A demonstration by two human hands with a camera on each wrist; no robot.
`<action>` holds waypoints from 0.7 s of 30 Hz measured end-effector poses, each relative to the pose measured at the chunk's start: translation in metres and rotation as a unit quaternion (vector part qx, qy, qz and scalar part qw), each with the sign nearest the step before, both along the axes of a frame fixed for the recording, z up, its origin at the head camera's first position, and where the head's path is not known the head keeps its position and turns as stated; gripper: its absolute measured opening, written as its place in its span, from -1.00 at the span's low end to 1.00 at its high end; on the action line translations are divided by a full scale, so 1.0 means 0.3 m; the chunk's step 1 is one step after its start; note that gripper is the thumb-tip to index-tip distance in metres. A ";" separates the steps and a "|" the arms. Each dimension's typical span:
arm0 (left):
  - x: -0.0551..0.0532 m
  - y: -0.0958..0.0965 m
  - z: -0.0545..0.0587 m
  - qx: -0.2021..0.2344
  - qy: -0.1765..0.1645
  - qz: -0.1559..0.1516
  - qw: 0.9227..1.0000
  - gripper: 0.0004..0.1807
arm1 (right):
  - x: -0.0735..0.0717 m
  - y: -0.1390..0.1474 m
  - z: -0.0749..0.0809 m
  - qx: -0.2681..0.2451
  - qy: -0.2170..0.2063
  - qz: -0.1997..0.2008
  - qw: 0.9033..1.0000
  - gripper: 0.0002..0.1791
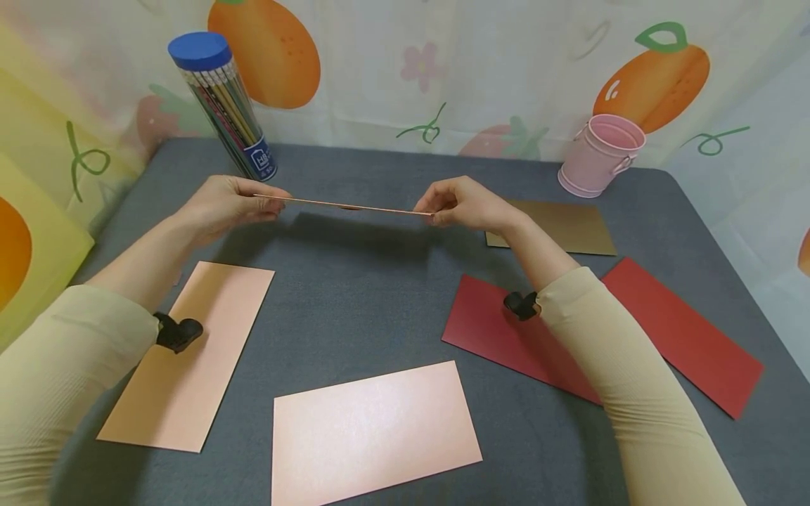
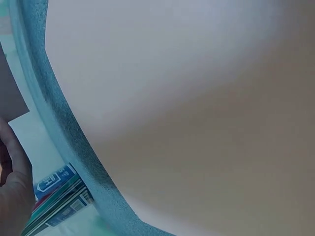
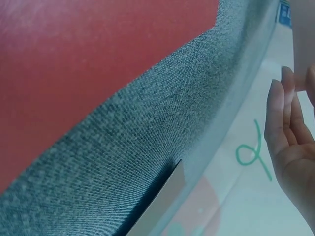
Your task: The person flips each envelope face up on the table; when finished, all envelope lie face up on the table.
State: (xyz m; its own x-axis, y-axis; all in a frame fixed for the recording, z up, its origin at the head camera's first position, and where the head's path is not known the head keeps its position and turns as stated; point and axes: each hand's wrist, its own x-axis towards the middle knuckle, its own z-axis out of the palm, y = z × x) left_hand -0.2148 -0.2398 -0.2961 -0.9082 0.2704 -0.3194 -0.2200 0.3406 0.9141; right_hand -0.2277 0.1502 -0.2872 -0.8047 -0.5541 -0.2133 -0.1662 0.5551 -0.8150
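Above the far part of the grey table, a thin flat card (image 1: 344,205) is seen nearly edge-on in the head view. My left hand (image 1: 237,204) pinches its left end, and my right hand (image 1: 458,202) pinches its right end. The card is raised off the cloth and casts a shadow beneath it. In the left wrist view the left hand (image 2: 15,182) shows at the left edge, at the card's corner (image 2: 12,93). The right wrist view shows the right hand (image 3: 293,132) at the right edge, fingers against the card (image 3: 302,39).
Two pale peach cards (image 1: 202,351) lie near and left on the table (image 1: 354,302). Two red cards (image 1: 683,334) and a brown card (image 1: 569,228) lie right. A tube of pencils (image 1: 228,105) stands back left, a pink bucket (image 1: 601,154) back right. Patterned curtain (image 1: 367,63) hangs behind.
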 end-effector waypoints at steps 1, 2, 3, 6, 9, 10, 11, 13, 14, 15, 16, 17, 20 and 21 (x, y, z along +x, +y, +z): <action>0.000 0.003 0.000 0.010 0.001 0.007 1.000 -0.76 | -0.001 0.001 -0.001 -0.002 -0.006 -0.003 1.000 -0.76; 0.000 0.005 0.000 0.016 0.004 0.013 1.000 -0.76 | -0.002 0.002 -0.003 -0.004 -0.010 -0.006 1.000 -0.74; 0.001 0.008 0.000 0.019 0.009 0.017 1.000 -0.75 | -0.003 0.004 -0.003 -0.006 -0.016 -0.009 1.000 -0.74; 0.003 0.016 0.001 0.014 0.023 0.022 0.999 -0.74 | -0.007 0.010 -0.006 -0.014 -0.030 -0.019 0.999 -0.73; 0.006 0.025 0.003 0.003 0.034 0.019 0.999 -0.72 | -0.008 0.018 -0.008 -0.023 -0.040 -0.025 0.999 -0.79; 0.006 0.029 0.003 0.006 0.035 0.021 0.999 -0.73 | -0.008 0.021 -0.009 -0.026 -0.042 -0.026 0.998 -0.80; 0.006 0.034 0.003 0.010 0.035 0.022 0.999 -0.74 | -0.009 0.024 -0.011 -0.027 -0.043 -0.029 0.998 -0.80; 0.004 0.041 0.003 0.021 0.032 0.026 0.999 -0.77 | -0.009 0.028 -0.014 -0.027 -0.043 -0.036 0.998 -0.81; 0.003 0.045 0.003 0.028 0.030 0.030 0.999 -0.79 | -0.011 0.030 -0.016 -0.028 -0.041 -0.040 0.998 -0.78; 0.002 0.049 0.003 0.033 0.030 0.033 0.998 -0.81 | -0.013 0.031 -0.017 -0.029 -0.040 -0.046 0.998 -0.75; 0.000 0.052 0.003 0.038 0.028 0.036 0.998 -0.82 | -0.014 0.032 -0.018 -0.030 -0.040 -0.051 0.997 -0.75; -0.001 0.053 0.003 0.038 0.029 0.036 0.998 -0.83 | -0.014 0.034 -0.018 -0.030 -0.038 -0.056 0.997 -0.74; -0.005 0.060 0.005 0.038 0.031 0.036 0.998 -0.88 | -0.017 0.037 -0.018 -0.035 -0.042 -0.068 0.996 -0.68; -0.006 0.062 0.005 0.035 0.034 0.036 0.998 -0.89 | -0.017 0.037 -0.019 -0.037 -0.043 -0.071 0.996 -0.67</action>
State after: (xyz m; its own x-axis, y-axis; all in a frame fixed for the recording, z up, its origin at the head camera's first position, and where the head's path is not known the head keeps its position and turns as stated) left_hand -0.2167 -0.2211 -0.2945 -0.9449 0.2232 -0.2394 -0.1785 0.2617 0.9485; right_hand -0.2329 0.1613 -0.2928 -0.8565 -0.4531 -0.2472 -0.0187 0.5059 -0.8624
